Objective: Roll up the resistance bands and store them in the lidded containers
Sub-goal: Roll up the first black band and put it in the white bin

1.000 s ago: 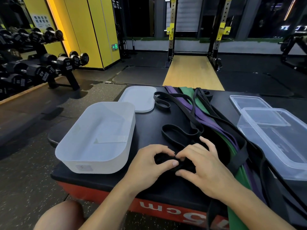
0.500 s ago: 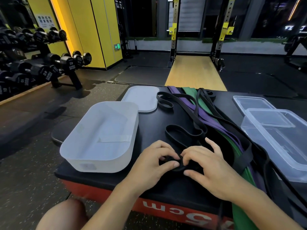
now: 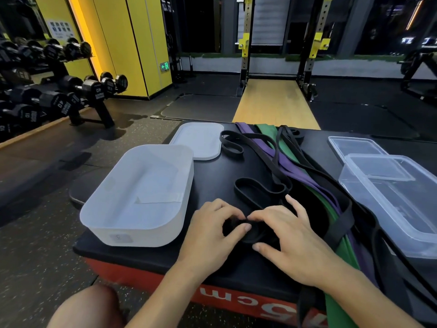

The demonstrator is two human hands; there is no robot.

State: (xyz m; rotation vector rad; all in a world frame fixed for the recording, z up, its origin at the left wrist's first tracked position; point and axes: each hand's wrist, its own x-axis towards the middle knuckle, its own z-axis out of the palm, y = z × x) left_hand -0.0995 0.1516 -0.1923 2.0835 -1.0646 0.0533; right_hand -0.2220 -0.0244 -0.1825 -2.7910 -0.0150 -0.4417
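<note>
Winds slightly more of thin black rubber resistance band (image 3: 252,233) at lower centre, pinching its rolled end with left hand (image 3: 210,230) and right hand (image 3: 292,241); leaves most unrolled.

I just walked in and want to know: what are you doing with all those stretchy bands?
A person is tidying gym bands on a black box. The left hand and right hand pinch a black band, its end wound into a small roll. The purple band, green band and other black ones lie loose nearby. The white tub and clear tub stand open with no bands inside, the white lid and clear lid behind them.
</note>
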